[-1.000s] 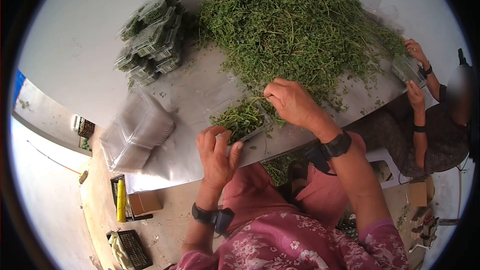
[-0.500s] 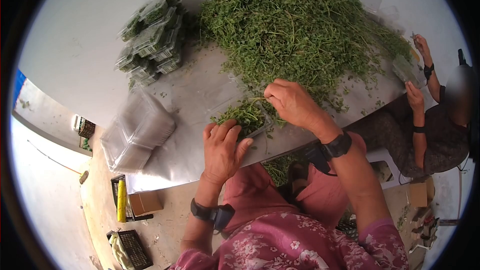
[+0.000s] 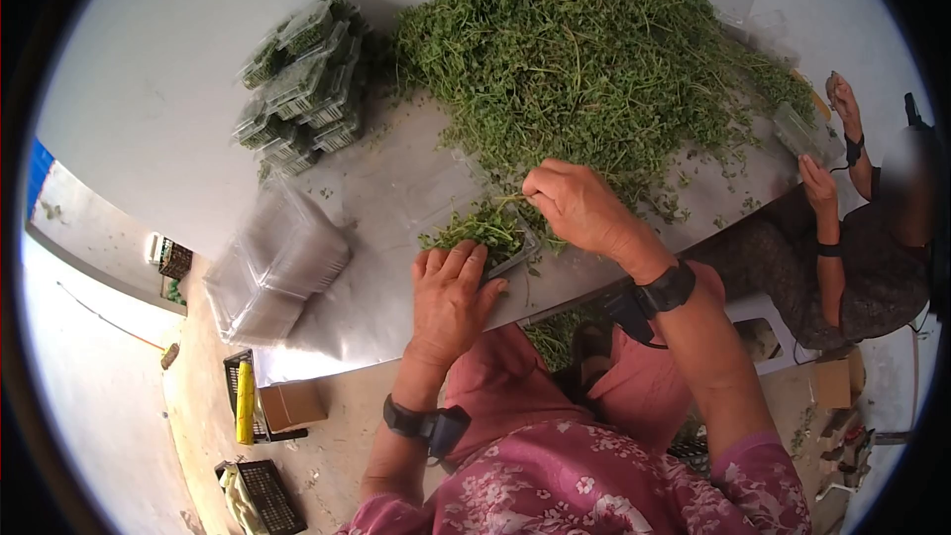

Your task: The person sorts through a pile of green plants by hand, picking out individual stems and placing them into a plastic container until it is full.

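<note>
A clear plastic clamshell box (image 3: 517, 262) lies on the metal table with leafy green sprigs (image 3: 483, 228) in it. My left hand (image 3: 454, 299) rests at the near left side of the box, palm down, its fingers stretched over the greens. Above the far right corner, my right hand (image 3: 586, 216) is closed in a pinch on a thin herb stem (image 3: 513, 199). The pinched end is hidden behind my fingers. Just beyond both hands rises a large heap of loose green herbs (image 3: 584, 59).
Nested empty clamshells (image 3: 282, 263) stand at the table's left edge. Behind them are stacked filled boxes (image 3: 307, 79). To the right, a co-worker (image 3: 842, 258) holds another clear box (image 3: 795, 131). Black crates (image 3: 263, 495) and a cardboard box (image 3: 290, 406) sit on the floor.
My left hand has shifted slightly right, its fingers lying flatter over the greens. My right hand stays almost in place. The co-worker's box has tilted and moved a little.
</note>
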`<action>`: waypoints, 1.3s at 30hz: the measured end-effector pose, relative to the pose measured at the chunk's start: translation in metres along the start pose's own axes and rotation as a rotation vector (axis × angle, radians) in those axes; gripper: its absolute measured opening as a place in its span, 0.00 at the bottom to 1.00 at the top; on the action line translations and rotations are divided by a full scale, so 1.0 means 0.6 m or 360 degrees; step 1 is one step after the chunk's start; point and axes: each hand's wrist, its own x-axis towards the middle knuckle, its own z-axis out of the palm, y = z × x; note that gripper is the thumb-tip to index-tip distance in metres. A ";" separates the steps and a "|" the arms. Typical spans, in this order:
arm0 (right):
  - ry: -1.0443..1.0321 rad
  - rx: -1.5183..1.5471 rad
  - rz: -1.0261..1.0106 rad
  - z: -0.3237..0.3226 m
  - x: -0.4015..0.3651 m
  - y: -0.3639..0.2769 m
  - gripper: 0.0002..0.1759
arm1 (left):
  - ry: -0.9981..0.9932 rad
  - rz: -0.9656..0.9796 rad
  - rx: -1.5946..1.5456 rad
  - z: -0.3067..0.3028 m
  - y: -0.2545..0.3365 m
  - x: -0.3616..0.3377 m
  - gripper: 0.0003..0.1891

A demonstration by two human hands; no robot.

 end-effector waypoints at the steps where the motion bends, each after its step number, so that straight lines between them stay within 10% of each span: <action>1: 0.0005 0.0001 -0.0002 0.000 0.000 0.000 0.04 | 0.0007 0.0001 0.0006 0.000 0.001 0.000 0.26; 23: 0.0178 0.0119 -0.0095 -0.011 -0.002 0.018 0.06 | -0.0023 -0.0012 0.0127 0.013 0.014 0.019 0.28; 29: -0.0143 0.0919 0.0770 -0.047 -0.010 0.011 0.06 | 0.0014 -0.0009 0.0123 0.017 0.015 0.019 0.27; 39: -0.0152 0.1516 0.0936 -0.072 -0.019 0.013 0.08 | 0.0030 0.0064 0.0008 0.008 0.010 0.014 0.24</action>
